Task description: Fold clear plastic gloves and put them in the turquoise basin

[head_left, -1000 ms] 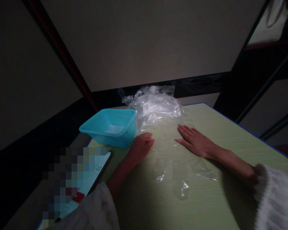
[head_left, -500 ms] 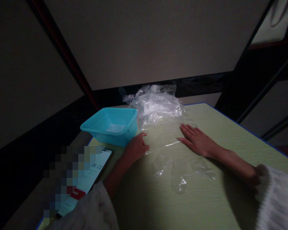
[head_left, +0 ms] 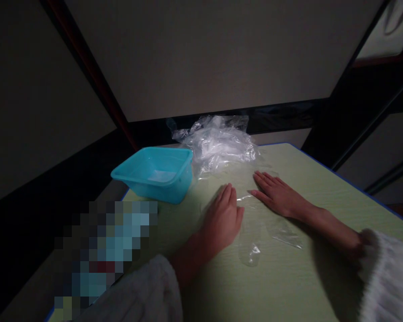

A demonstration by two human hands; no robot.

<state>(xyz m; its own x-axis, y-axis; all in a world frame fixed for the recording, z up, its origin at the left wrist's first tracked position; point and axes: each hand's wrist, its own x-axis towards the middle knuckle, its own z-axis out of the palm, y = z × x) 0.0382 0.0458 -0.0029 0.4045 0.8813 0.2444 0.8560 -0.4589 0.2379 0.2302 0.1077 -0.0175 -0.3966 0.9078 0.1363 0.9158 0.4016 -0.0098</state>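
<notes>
A blue basin (head_left: 183,185) is being borne by the desk (head_left: 272,286). Beside it, clear plastic film (head_left: 250,243) is being partly covered by the left hand (head_left: 221,219), grip flat, and the right hand (head_left: 282,194), grip wide, nothing pinched. Limp, light, slippery handling is being suggested; a loose edge is being judged the best hold.

1. A head-worn camera peers forward and down from the near side of a blue-edged, pale green table (head_left: 282,286).
2. The view faces paneling (head_left: 204,58) beyond, with the tabletop within arm's reach.
</notes>
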